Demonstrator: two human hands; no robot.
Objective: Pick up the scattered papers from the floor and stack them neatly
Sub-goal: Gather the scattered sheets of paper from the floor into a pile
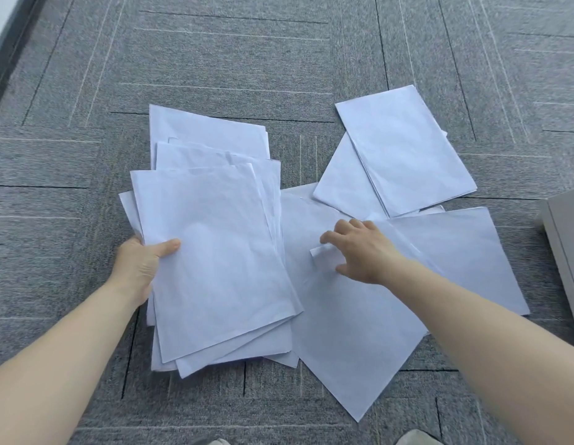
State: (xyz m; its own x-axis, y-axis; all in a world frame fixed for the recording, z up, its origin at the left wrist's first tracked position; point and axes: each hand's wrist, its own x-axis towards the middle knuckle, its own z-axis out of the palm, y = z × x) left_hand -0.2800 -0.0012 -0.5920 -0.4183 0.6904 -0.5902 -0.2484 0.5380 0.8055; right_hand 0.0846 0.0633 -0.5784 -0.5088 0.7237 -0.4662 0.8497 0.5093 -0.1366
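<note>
Two hands divide the work: one keeps what is gathered, the other reaches for what is loose. The left hand point(141, 264) is clamped on the left edge of a fanned bundle of papers point(215, 261), thumb on top and fingers hidden beneath; the bundle's sheets are skewed against each other, not yet squared. The right hand point(359, 252) lies flat on the large loose sheet point(350, 332) just right of the bundle, fingers curled and closing on a small turned-up corner point(321, 252) of paper; whether it is truly pinched or only touched is hard to tell.

That loose sheet lies on the carpet floor point(86, 203) with its long axis running diagonally, from under the hand down to a point near the person's shoes at the carpet's near edge. It sits directly under and nearer than the right hand, and its left side is tucked under the bundle. So the right hand is the nearer one, and the lift likely has to go up and leftward, across onto the bundle.

Further right, another sheet point(465, 252) lies partly under the right forearm, and beyond the hand, toward the far side, a tidier pair of overlapped sheets point(404, 149) rests well apart from the bundle. A pale box-like object point(565, 252) shows at the right edge. Judging by this, roughly half the papers remain to collect.
</note>
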